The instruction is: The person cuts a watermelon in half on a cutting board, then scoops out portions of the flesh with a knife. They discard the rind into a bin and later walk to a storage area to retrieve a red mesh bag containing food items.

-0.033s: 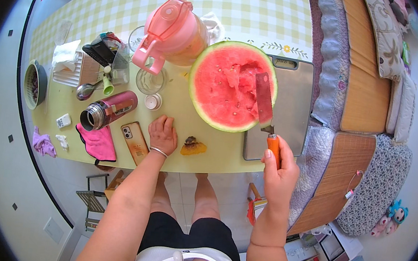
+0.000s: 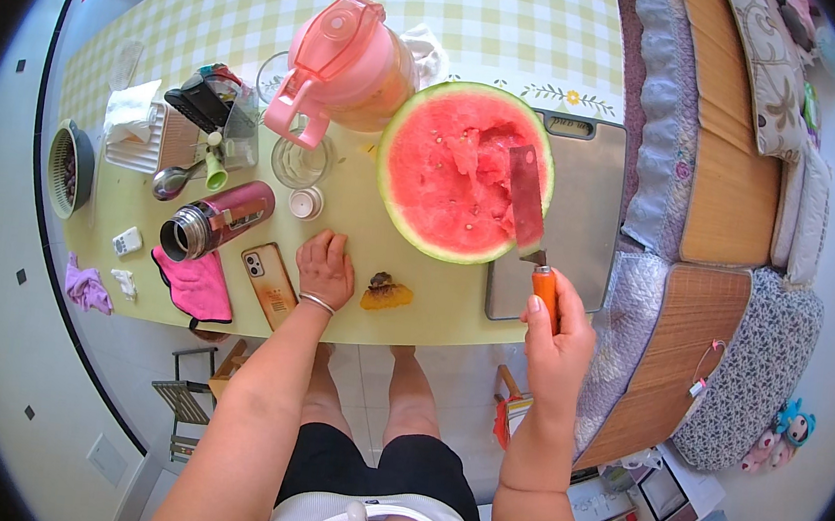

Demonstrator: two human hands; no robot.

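Note:
My right hand (image 2: 559,339) is closed around the orange handle of a knife (image 2: 527,201). Its broad blade, wet and reddish, reaches over the right side of a cut watermelon half (image 2: 443,203). The melon's red flesh faces up, with a ragged hollow right of its middle. The melon's right side overlaps a grey cutting board (image 2: 583,216). My left hand (image 2: 326,268) rests on the table with nothing in it, its fingers slightly bent. Beside it lie a gold phone (image 2: 269,284) and a small yellow piece with a dark brown top (image 2: 387,293).
A pink-lidded pitcher (image 2: 341,67) stands behind my left hand, near a glass (image 2: 301,162) and a white cap (image 2: 305,203). Left of these lie an uncapped maroon flask (image 2: 220,219), a pink cloth (image 2: 194,284) and a spoon (image 2: 174,180). A grey basket (image 2: 71,170) sits far left.

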